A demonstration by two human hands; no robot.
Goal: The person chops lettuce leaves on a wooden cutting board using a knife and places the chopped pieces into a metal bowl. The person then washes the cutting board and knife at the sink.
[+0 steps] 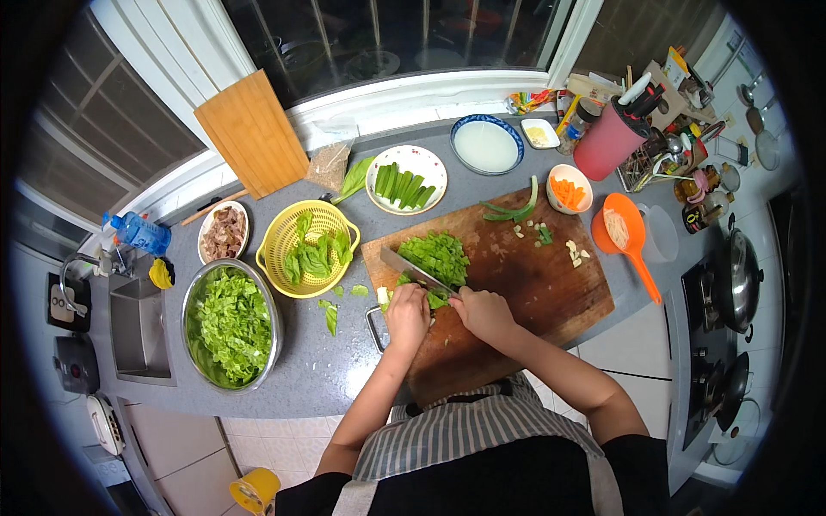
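My right hand (pixel 483 316) is closed round the handle of a kitchen knife (pixel 422 273), whose broad blade points to the far left over a wooden cutting board (pixel 533 284). Curled fingers of my left hand (pixel 408 316) press down on leafy lettuce (pixel 437 302) at the board's left edge, close to the blade; most of that lettuce is hidden under the hand. A pile of chopped lettuce (pixel 434 256) lies just beyond the knife. Farther right on the board are a green onion (pixel 514 208) and small pale garlic pieces (pixel 577 253).
On the left stand a steel bowl of cut lettuce (pixel 231 325), a yellow colander (pixel 274 277) with leaves, a plate of meat (pixel 223 232) and a sink (pixel 140 331). Beyond the board are a plate of green cut vegetables (pixel 404 184), a carrot bowl (pixel 569 188) and a knife block (pixel 609 140).
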